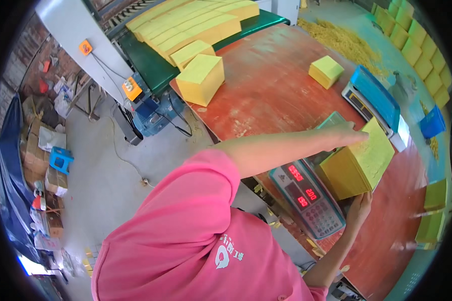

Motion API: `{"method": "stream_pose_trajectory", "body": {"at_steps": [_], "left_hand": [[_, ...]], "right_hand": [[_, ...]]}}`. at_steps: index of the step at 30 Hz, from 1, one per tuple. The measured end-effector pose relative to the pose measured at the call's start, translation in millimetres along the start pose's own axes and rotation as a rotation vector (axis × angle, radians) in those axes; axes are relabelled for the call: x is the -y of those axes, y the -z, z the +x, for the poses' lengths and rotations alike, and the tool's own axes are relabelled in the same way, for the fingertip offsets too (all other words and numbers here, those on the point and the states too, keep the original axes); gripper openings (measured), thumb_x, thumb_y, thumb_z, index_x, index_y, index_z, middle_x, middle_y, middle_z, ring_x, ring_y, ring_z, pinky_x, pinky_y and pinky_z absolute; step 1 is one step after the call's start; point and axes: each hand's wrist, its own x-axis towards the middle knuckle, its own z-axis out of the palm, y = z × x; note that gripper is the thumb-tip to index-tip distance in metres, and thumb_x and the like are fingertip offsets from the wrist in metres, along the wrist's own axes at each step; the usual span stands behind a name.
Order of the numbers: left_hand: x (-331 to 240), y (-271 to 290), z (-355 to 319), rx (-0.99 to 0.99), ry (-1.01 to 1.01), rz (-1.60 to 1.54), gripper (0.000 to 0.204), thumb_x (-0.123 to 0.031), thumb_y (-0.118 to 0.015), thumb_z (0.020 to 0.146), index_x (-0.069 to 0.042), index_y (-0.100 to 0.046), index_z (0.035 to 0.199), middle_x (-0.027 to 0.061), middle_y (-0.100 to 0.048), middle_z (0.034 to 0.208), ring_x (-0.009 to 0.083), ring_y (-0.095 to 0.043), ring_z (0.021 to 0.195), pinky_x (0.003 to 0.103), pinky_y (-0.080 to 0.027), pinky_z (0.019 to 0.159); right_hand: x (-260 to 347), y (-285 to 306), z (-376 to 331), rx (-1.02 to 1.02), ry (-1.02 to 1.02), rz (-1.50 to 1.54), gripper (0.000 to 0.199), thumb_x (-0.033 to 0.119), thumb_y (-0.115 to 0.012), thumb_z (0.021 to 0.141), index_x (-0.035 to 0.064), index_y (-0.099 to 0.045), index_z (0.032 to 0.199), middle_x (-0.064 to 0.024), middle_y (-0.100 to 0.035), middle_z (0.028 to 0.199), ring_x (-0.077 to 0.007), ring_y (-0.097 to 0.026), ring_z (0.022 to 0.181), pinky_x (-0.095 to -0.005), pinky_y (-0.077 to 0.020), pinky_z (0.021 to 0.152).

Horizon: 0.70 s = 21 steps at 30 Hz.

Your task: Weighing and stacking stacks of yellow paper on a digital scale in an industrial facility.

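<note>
Head view: a red table [271,85] is set beside a green conveyor belt [144,61], on which rows of yellow blocks [198,25] are carried. Near the table's front edge, a tall yellow paper stack [372,153] is held at the digital scale [306,198], whose red display is lit; whether its full weight is borne by the pan cannot be told. Beyond it a blue-topped scale [374,95] and a smaller yellow stack [326,71] are seen. The tall stack is clasped between two hands: its far upper edge is gripped by the left hand [349,134], its near lower corner by the right hand [359,206]. Weighing is judged to be the step in hand. For the next move, level support and an even, gentle squeeze are called for, so that no layers are slid askew.
</note>
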Motion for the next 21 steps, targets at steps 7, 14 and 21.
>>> {"method": "stream_pose_trajectory", "body": {"at_steps": [7, 14, 21], "left_hand": [[52, 235, -119, -0.854, -0.466, 0.530, 0.073, -0.040, -0.066, 0.088, 0.000, -0.041, 0.144, 0.0218, -0.046, 0.146, 0.0307, -0.043, 0.138, 0.040, -0.037, 0.111], [147, 478, -210, -0.855, 0.175, 0.384, 0.055, -0.043, -0.071, 0.083, 0.000, -0.066, 0.117, 0.0174, -0.070, 0.108, 0.0293, -0.068, 0.100, 0.036, -0.052, 0.086], [189, 450, -204, -0.353, 0.158, -0.122, 0.064, -0.051, -0.067, 0.087, -0.004, -0.058, 0.131, 0.0067, -0.066, 0.120, 0.0169, -0.063, 0.107, 0.034, -0.051, 0.089]], "right_hand": [[92, -6, -62, -0.528, -0.156, 0.213, 0.026, 0.006, -0.050, 0.100, -0.0066, -0.062, 0.118, -0.0132, -0.066, 0.114, -0.0214, -0.060, 0.104, -0.0336, -0.0465, 0.094], [243, -164, -75, 0.198, -0.033, 0.554, 0.027, 0.001, -0.051, 0.093, -0.0046, -0.061, 0.118, -0.0128, -0.065, 0.109, -0.0216, -0.061, 0.103, -0.0329, -0.0481, 0.091], [312, -344, -40, 0.450, -0.222, 0.897, 0.041, 0.017, -0.048, 0.101, -0.0055, -0.050, 0.136, -0.0154, -0.057, 0.133, -0.0215, -0.054, 0.120, -0.0337, -0.0401, 0.104]]}}
